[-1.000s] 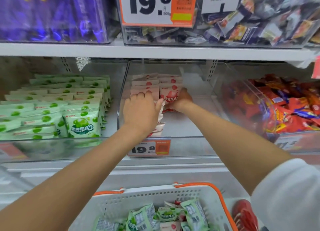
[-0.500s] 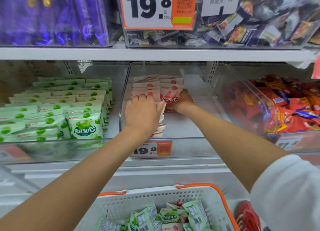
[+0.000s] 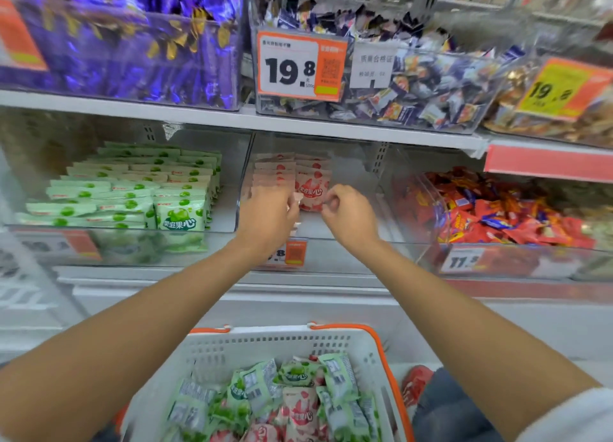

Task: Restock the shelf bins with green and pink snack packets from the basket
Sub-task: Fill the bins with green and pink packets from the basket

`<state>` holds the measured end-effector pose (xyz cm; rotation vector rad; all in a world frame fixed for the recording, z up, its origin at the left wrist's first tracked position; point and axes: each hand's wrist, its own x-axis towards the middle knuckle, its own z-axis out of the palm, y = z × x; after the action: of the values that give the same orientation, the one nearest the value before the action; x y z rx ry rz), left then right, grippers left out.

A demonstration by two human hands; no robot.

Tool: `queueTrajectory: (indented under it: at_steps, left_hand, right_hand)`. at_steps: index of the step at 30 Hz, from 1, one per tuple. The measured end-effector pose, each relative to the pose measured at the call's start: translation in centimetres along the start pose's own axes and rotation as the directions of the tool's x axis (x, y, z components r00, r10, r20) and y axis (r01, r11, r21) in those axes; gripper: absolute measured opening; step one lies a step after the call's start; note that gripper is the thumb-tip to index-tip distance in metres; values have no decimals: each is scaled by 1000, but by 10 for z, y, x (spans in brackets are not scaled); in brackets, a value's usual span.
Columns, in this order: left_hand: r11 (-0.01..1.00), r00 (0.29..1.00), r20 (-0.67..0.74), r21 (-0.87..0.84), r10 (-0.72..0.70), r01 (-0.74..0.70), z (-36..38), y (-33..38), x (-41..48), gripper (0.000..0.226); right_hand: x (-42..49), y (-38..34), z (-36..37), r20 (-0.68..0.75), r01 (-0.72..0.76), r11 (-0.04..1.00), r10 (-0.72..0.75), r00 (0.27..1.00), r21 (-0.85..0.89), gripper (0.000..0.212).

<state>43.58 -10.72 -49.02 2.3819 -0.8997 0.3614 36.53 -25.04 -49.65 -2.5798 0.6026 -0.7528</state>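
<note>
Pink packets [image 3: 292,173] in two upright rows at the back left of the middle bin [image 3: 335,259], the front packet [image 3: 310,193] face-on, with a strawberry print and white lettering. Left hand [image 3: 268,216] inside the middle bin, directly in front of the left row, back of hand toward the camera, fingers reaching forward against that row and hidden behind the knuckles. Slivers of pink wrapper visible beside the thumb and under the palm; grip on them not determinable. Right hand [image 3: 348,209] also inside the middle bin, just right of the front packet, fingers curled, thumb tip and forefinger together at that packet's right edge; pinch or mere touch not determinable. Hands near each other, not touching, the front packet between them. Green packets [image 3: 132,193] in neat rows in the clear bin immediately left of the middle bin, one facing forward at that bin's front right. Red packets [image 3: 497,212] heaped loosely in the bin immediately right of the middle bin. Small orange price tag [image 3: 294,252] on the front wall of the middle bin, partly covered by the left wrist. Shelf board [image 3: 199,118] above the middle bin, carrying purple wrappers [image 3: 139,50] up and to the left, and mixed sweets [image 3: 421,86] with a 19.8 price card [image 3: 300,67] directly above. Basket [image 3: 288,345], white with an orange rim, below and in front of the middle bin, between the two forearms, holding a loose jumble of both colours.
</note>
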Motion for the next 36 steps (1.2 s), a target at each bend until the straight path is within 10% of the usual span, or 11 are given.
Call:
queueTrajectory:
  at_steps: [4, 7, 11, 20, 23, 30, 36]
  left_hand:
    - [990, 989, 106, -79, -105, 113, -5, 4, -68, 19]
    - [966, 886, 393, 22, -246, 259, 11, -26, -122, 21]
    - [927, 664, 659, 148, -352, 345, 37, -82, -175, 28]
    - [891, 541, 744, 157, -391, 427, 76, -120, -195, 29]
    - [899, 526, 762, 167, -378, 405, 82, -127, -202, 34]
    - [903, 497, 779, 200, -382, 382, 84, -132, -215, 27]
    - [939, 647, 749, -105, -142, 327, 73, -100, -204, 42]
  right_hand:
    - [-80, -12, -1, 22, 111, 994, -111, 994, 24, 1]
    - [-137, 5, 32, 317, 66, 998, -60, 946, -7, 7]
    - [-198, 52, 87, 688, -60, 986, 151, 710, -155, 13]
    - [-236, 74, 182, 903, 19, 951, 287, 319, -308, 16]
    - [-242, 81, 194, 901, 78, 949, 260, 348, -305, 43]
    - [-244, 89, 183, 865, 188, 920, 233, 444, -345, 15]
    - [-198, 62, 114, 860, 71, 996, 6, 510, -49, 39]
